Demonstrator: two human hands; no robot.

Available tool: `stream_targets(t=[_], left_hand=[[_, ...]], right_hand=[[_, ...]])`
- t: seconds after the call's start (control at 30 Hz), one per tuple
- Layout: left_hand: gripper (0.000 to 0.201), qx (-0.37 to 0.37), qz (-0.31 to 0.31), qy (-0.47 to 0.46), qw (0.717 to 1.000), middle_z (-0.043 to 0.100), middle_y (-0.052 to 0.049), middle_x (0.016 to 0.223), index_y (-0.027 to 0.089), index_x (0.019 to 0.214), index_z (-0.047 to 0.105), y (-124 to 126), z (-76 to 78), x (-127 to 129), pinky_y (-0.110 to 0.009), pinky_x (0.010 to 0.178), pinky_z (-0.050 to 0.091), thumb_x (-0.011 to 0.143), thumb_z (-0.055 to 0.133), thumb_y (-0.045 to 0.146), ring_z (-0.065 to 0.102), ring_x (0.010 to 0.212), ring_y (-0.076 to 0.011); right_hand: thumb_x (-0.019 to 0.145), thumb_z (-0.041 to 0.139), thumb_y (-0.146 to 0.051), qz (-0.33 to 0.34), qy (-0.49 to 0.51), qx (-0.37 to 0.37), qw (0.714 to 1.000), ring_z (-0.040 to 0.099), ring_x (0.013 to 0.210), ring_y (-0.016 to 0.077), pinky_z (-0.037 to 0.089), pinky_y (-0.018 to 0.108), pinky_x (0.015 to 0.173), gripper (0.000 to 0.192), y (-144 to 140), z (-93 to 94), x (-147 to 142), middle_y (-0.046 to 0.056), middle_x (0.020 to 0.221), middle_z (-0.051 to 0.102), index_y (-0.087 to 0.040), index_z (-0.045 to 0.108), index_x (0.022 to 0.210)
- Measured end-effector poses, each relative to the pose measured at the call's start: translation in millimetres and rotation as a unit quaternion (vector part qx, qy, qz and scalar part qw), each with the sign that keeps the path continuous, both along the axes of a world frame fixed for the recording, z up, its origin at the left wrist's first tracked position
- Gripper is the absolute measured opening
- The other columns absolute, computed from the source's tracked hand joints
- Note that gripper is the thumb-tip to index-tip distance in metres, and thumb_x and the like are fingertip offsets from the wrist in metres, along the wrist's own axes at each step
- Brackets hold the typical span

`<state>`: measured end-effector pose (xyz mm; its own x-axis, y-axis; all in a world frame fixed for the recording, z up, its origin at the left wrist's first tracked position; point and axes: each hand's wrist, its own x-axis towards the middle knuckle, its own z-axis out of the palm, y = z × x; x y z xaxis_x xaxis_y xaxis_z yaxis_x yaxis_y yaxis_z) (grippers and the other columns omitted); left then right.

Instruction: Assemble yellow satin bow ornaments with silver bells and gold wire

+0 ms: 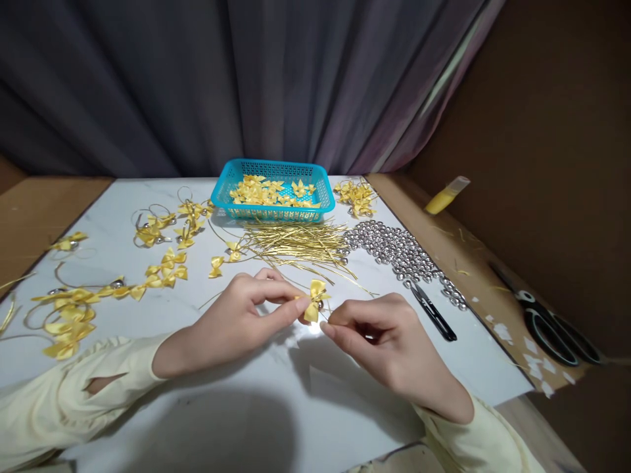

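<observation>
Both hands are working before the blue basket [273, 190]: I'm pinching the yellow bow [314, 301] with my left hand [236, 322]. My right hand's [389, 341] fingers are clamping its wire, steadying it.

Legible text, labels, brands, numbers, signs: none. The yellow tube [446, 195] at the table's far right edge, the teal basket [273, 191] and the black-handled scissors [552, 326] carry no marking that can be read at this view.

Left hand [241, 315] and right hand [384, 335] low, fingertips pinched, nearly meeting at centre; pale-yellow sleeves to the wrists.
</observation>
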<state>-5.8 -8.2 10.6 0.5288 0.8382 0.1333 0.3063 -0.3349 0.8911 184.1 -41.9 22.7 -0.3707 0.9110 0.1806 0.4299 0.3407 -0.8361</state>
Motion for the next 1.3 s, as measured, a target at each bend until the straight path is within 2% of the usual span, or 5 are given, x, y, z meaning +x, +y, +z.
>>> stream_targets(t=[0.27, 0.47, 0.87, 1.1, 1.3], left_hand=[[0.019, 0.044, 0.000, 0.000, 0.999, 0.063, -0.001, 0.067, 0.015, 0.072, 0.068, 1, -5.0, 0, -0.023, 0.066, 0.040, 0.082, 0.052, 0.018, 0.049, 0.072, -0.0138], [0.017, 0.073, 0.012, -0.010, 0.997, 0.061, -0.001, 0.063, 0.014, 0.076, 0.068, -1, -5.7, 2, -0.022, 0.064, 0.040, 0.082, 0.053, 0.017, 0.049, 0.069, -0.0132], [0.016, -0.035, -0.002, -0.014, 0.999, 0.062, 0.001, 0.071, 0.019, 0.073, 0.067, 2, 0.6, -2, -0.020, 0.067, 0.040, 0.082, 0.054, 0.023, 0.052, 0.074, -0.0116], [0.018, -0.116, -0.029, -0.041, 0.992, 0.066, 0.003, 0.078, 0.019, 0.073, 0.066, 6, 4.8, -2, -0.017, 0.068, 0.042, 0.084, 0.054, 0.025, 0.056, 0.075, -0.0101], [0.019, -0.169, -0.024, -0.087, 0.981, 0.067, 0.003, 0.073, 0.020, 0.071, 0.067, 6, 5.6, -1, -0.017, 0.062, 0.046, 0.083, 0.055, 0.027, 0.060, 0.070, -0.0106]], right_hand=[[0.074, 0.052, -0.008, -0.011, 0.011, -0.013, 1.000, 0.022, 0.040, 0.0026, 0.019, 0.016, 0.037, 0.023, 2, -2.5, -1, -0.007, 0.043, 0.028, -0.011, 0.053, 0.051], [0.077, 0.053, -0.010, -0.012, 0.027, 0.005, 1.000, 0.029, 0.039, 0.0034, 0.023, 0.017, 0.038, 0.022, 0, -10.2, -3, -0.005, 0.043, 0.037, -0.010, 0.058, 0.056], [0.080, 0.056, -0.011, 0.029, 0.023, 0.115, 0.993, 0.044, 0.044, 0.0053, 0.033, 0.018, 0.044, 0.016, 6, -16.8, 4, 0.002, 0.053, 0.058, -0.008, 0.065, 0.067], [0.079, 0.056, -0.008, 0.032, 0.033, 0.155, 0.987, 0.047, 0.046, 0.0056, 0.037, 0.017, 0.047, 0.012, 5, -17.7, 3, 0.002, 0.057, 0.061, -0.010, 0.064, 0.070], [0.080, 0.056, -0.008, 0.010, 0.044, 0.157, 0.986, 0.041, 0.045, 0.0047, 0.034, 0.017, 0.044, 0.013, 3, -19.4, -3, 0.001, 0.057, 0.058, -0.010, 0.063, 0.069]])
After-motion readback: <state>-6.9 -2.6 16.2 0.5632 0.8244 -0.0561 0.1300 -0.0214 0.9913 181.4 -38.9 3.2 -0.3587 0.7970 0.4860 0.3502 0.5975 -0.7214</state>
